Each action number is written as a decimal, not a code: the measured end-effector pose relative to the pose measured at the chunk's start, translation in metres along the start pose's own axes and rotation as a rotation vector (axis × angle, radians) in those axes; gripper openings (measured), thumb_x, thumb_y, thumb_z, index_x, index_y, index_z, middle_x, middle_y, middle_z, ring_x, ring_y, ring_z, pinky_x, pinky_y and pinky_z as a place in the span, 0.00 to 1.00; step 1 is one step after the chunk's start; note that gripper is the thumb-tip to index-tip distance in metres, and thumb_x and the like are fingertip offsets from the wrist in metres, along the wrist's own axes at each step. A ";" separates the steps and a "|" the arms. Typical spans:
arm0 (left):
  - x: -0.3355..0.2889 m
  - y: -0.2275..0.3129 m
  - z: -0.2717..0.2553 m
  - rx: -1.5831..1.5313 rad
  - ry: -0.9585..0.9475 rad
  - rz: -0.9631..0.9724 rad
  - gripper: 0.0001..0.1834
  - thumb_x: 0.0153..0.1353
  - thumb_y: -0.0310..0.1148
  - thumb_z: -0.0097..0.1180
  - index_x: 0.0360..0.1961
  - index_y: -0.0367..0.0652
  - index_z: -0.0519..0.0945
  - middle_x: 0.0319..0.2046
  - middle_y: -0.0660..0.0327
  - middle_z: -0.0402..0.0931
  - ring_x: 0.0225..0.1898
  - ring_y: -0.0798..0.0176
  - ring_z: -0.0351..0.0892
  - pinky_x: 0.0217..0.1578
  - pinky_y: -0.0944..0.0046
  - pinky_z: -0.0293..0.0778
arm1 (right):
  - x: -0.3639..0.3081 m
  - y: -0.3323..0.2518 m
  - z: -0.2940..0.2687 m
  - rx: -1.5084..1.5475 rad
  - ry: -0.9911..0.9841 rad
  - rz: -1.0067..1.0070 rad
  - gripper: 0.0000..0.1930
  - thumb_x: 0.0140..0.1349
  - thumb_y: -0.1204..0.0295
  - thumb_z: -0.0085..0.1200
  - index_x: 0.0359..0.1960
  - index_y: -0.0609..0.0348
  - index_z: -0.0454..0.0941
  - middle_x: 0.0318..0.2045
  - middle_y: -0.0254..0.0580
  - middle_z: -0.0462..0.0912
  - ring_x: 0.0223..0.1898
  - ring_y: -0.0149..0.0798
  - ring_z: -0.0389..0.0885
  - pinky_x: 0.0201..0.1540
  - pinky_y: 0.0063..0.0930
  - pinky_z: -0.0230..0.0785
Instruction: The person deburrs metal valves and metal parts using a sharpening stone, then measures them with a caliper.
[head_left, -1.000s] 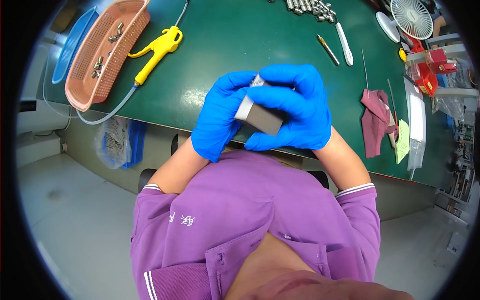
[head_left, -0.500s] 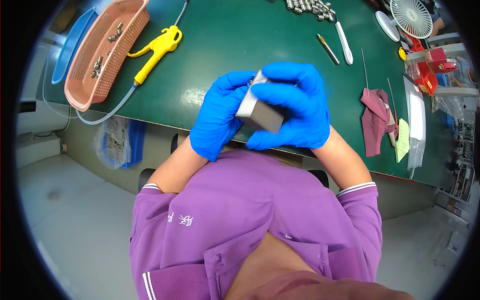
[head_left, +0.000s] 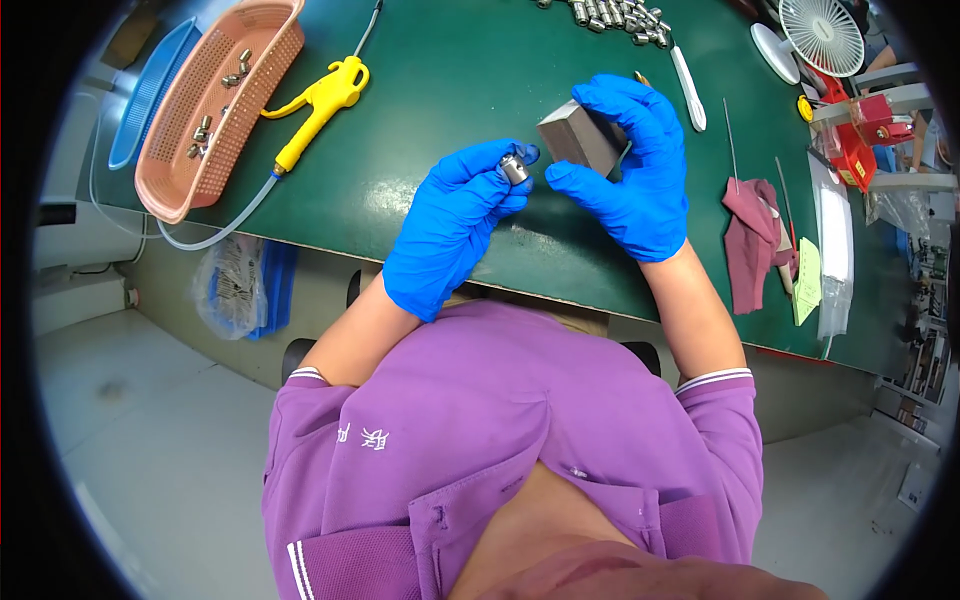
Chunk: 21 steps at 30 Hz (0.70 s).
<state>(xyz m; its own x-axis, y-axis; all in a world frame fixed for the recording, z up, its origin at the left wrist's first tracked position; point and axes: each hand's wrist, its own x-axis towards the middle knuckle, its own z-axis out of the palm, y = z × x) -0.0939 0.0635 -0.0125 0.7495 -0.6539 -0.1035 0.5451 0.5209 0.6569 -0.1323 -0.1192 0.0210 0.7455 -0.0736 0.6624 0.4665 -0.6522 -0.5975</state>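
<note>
1. Between thumb and fingertips of the left hand, a small silvery metal cylinder is pinched; the grip should stay at its sides so its end remains free.
2. Just right of it, the right hand is closed around a grey rectangular block, tilted above the green table; holding it steady looks wise.
3. The cylinder looks short, shiny and hollow-ended, apart from the block.
4. Beyond the hands lie more metal pieces.
</note>
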 end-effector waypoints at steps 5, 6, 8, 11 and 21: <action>-0.004 -0.002 0.005 -0.007 0.131 -0.013 0.11 0.59 0.25 0.50 0.42 0.35 0.73 0.38 0.56 0.75 0.39 0.65 0.75 0.42 0.68 0.73 | -0.005 -0.026 0.007 0.047 -0.143 -0.162 0.28 0.32 0.57 0.70 0.38 0.53 0.77 0.42 0.44 0.73 0.40 0.44 0.74 0.43 0.32 0.67; -0.005 -0.001 0.008 -0.032 0.173 -0.058 0.11 0.58 0.25 0.51 0.42 0.35 0.73 0.38 0.55 0.75 0.41 0.65 0.75 0.44 0.67 0.73 | -0.003 -0.029 0.007 0.103 -0.238 -0.241 0.31 0.32 0.56 0.70 0.41 0.53 0.76 0.43 0.45 0.72 0.43 0.44 0.73 0.43 0.32 0.68; -0.003 -0.005 0.008 0.020 0.166 -0.016 0.11 0.58 0.26 0.51 0.42 0.36 0.72 0.39 0.56 0.75 0.41 0.65 0.75 0.44 0.67 0.73 | -0.004 -0.030 0.002 -0.009 -0.287 -0.280 0.34 0.31 0.55 0.71 0.44 0.53 0.75 0.44 0.45 0.71 0.44 0.43 0.73 0.42 0.32 0.70; -0.001 -0.012 -0.012 0.057 0.017 0.065 0.11 0.57 0.25 0.52 0.42 0.37 0.72 0.40 0.56 0.74 0.41 0.64 0.75 0.45 0.67 0.72 | -0.001 -0.011 0.003 -0.163 -0.124 0.066 0.34 0.30 0.56 0.71 0.43 0.53 0.75 0.43 0.44 0.71 0.43 0.43 0.73 0.43 0.33 0.70; -0.001 -0.009 -0.004 0.086 -0.009 0.129 0.10 0.58 0.24 0.51 0.41 0.35 0.73 0.36 0.56 0.74 0.34 0.67 0.74 0.36 0.70 0.73 | 0.000 0.001 0.000 -0.153 -0.071 0.022 0.27 0.37 0.60 0.69 0.41 0.56 0.76 0.40 0.44 0.72 0.42 0.43 0.72 0.45 0.32 0.67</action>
<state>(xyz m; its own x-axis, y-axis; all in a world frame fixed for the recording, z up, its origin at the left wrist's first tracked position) -0.0975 0.0619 -0.0214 0.8074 -0.5899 -0.0077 0.4103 0.5521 0.7258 -0.1320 -0.1200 0.0206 0.7893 -0.0390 0.6128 0.3755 -0.7590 -0.5319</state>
